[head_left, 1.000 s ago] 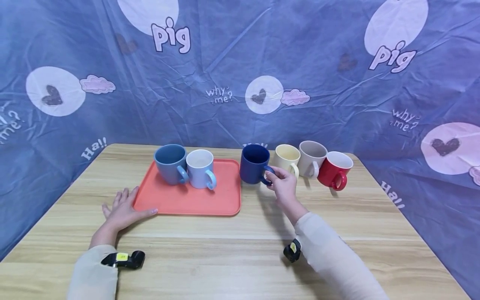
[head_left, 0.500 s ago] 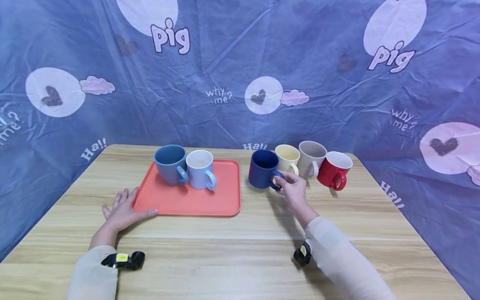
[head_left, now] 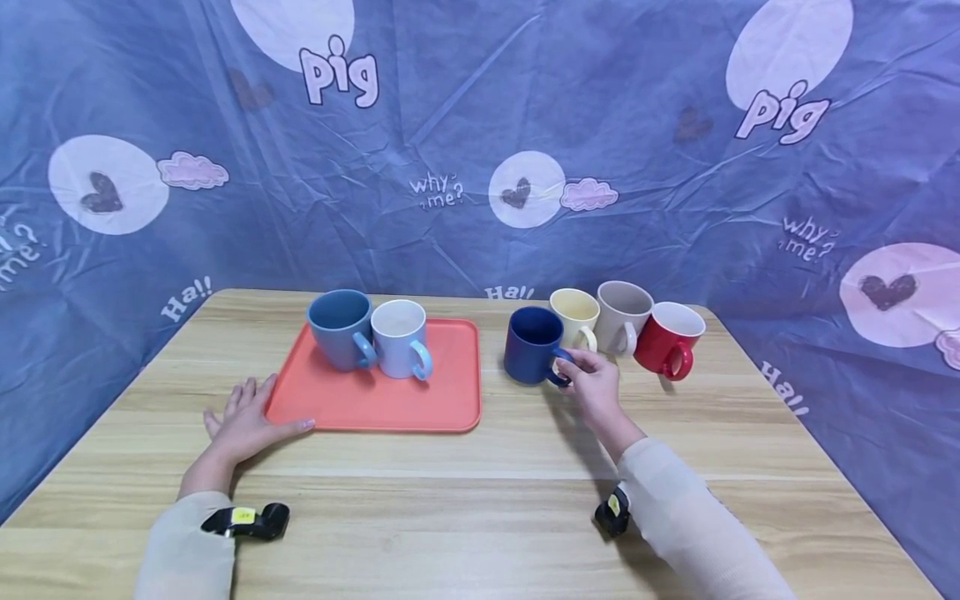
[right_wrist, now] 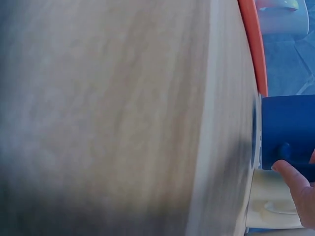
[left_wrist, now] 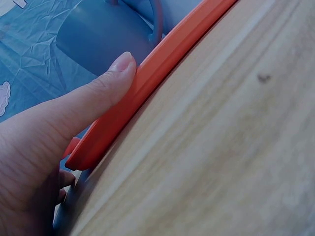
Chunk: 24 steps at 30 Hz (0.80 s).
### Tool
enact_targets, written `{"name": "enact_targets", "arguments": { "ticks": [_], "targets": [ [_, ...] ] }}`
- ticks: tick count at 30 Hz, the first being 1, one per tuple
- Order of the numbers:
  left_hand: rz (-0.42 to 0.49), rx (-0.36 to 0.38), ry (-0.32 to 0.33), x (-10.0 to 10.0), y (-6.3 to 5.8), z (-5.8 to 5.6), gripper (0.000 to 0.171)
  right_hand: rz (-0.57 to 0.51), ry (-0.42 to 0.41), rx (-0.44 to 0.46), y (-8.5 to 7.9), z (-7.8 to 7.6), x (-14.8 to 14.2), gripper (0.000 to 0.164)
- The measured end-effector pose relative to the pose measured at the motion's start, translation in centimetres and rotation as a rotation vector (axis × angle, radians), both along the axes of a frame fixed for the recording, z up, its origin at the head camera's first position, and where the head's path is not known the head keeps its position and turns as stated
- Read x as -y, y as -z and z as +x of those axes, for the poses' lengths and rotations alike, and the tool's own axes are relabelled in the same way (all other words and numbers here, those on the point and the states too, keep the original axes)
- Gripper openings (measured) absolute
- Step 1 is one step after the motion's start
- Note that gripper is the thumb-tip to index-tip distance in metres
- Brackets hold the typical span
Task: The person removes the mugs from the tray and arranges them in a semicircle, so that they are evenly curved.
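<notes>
My right hand pinches the handle of a dark blue mug, which is upright over the table just right of the coral tray. In the right wrist view, the thumb lies at the handle of this mug. At the tray's front left corner, my left hand is spread, its thumb straight along the rim. Two mugs stand side by side on the tray: a grey-blue one and a light blue one, handles toward the front right.
Behind and right of the held mug stand a cream mug, a grey mug and a red mug with a white inside. A printed blue cloth hangs behind the wooden table.
My right hand has carried the dark blue mug rightward and a little nearer, away from the tray's right edge. The left hand and the tray stay put.
</notes>
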<state>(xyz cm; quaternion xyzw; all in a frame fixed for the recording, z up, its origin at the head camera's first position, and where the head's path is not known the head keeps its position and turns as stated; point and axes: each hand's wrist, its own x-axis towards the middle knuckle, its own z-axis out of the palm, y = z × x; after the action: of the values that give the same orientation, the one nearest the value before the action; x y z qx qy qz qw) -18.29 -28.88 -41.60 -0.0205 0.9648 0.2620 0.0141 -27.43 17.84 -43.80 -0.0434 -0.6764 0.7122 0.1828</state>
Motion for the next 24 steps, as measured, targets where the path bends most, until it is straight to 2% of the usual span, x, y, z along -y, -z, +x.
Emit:
{"name": "enact_targets", "arguments": {
  "ticks": [8,19,24],
  "targets": [
    [-0.002,-0.010,0.002,-0.06,-0.14,0.10,0.109,0.019,0.032,0.016,-0.06,0.23,-0.25,0.016],
    [-0.002,-0.002,-0.003,-0.02,0.03,0.00,0.110,-0.104,0.025,0.107,-0.38,0.28,-0.73,0.015],
    [-0.002,0.002,-0.003,-0.08,0.01,0.01,0.110,-0.095,0.030,0.120,-0.43,0.28,-0.73,0.016]
  ]
}}
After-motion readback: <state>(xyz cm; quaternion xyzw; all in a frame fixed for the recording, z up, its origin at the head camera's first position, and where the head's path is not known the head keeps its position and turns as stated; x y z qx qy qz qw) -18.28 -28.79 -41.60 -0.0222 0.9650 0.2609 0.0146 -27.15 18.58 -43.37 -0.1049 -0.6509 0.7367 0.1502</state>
